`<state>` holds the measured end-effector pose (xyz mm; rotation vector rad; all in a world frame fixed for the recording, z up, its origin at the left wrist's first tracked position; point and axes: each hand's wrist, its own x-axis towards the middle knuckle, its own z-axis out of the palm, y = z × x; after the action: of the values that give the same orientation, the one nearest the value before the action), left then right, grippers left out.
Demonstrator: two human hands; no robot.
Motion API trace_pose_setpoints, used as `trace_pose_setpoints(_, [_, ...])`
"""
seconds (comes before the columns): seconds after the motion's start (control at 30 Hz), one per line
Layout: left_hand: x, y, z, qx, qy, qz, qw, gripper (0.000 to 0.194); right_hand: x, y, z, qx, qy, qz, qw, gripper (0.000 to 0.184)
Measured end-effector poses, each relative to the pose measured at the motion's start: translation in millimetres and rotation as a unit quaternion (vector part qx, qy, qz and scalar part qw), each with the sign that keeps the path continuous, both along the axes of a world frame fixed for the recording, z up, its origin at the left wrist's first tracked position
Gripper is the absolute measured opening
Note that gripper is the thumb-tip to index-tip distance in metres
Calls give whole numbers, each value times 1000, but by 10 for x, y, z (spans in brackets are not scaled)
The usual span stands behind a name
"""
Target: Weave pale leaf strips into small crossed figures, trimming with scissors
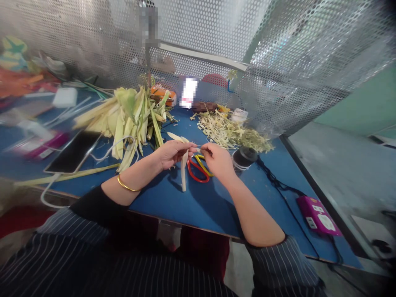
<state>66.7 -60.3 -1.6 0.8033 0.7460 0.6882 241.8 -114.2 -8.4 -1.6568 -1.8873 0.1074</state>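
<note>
My left hand [172, 153] is closed round a pale palm-leaf strip [184, 171] that hangs down over the blue table [204, 206]. Close beside it, my right hand [218, 160] pinches something thin at the strip's upper end; I cannot make out what. Just below and between the hands lie scissors with red and yellow handles [198, 168]. A gold bangle [126, 186] circles my left wrist.
A heap of green-yellow leaves [130, 117] lies at the back left, leaf trimmings [232, 134] at the back right. A phone [74, 152] with a white cable, a black spool [244, 157], and a pink device [318, 215] with a black cord sit around. Perforated metal screens stand behind.
</note>
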Motion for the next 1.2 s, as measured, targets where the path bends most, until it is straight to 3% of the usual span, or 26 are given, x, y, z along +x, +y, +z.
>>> trace_pose_setpoints(0.07, [8,-5,-3,16,-14,43,999,9,-45,-28,-2,79,13,-1,997,19])
trace_pose_setpoints(0.13, [15,-3,-8,30,-21,79,996,10,-120,-65,-7,102,32,16,994,22])
trace_pose_setpoints(0.33, [33,-11,-18,40,-51,84,994,12,-366,-112,-127,-96,106,71,987,25])
trace_pose_setpoints(0.5, [47,-44,-35,46,-21,110,993,12,-431,-157,-117,-148,134,140,970,28])
trace_pose_setpoints(0.6, [35,-42,-27,58,-10,107,992,11,-368,-198,-11,-90,77,133,984,34])
trace_pose_setpoints(0.7, [4,-39,5,92,3,75,993,11,-231,-185,108,37,125,32,991,35])
trace_pose_setpoints(0.8, [-17,-74,32,128,16,-11,992,14,-105,-113,164,100,208,-35,972,30])
trace_pose_setpoints(0.9, [-12,-134,34,146,47,-84,985,16,-85,-53,135,-23,336,19,941,35])
trace_pose_setpoints(1.0, [5,-172,13,144,81,-124,978,17,-156,-42,59,-176,494,87,847,36])
trace_pose_setpoints(1.07, [16,-177,-10,140,92,-132,977,17,-202,-39,5,-176,564,74,803,30])
trace_pose_setpoints(1.13, [24,-174,-30,130,99,-128,978,16,-219,-22,-42,-138,592,36,794,26])
trace_pose_setpoints(1.2, [29,-169,-42,109,94,-126,981,15,-204,5,-71,-128,578,19,805,25])
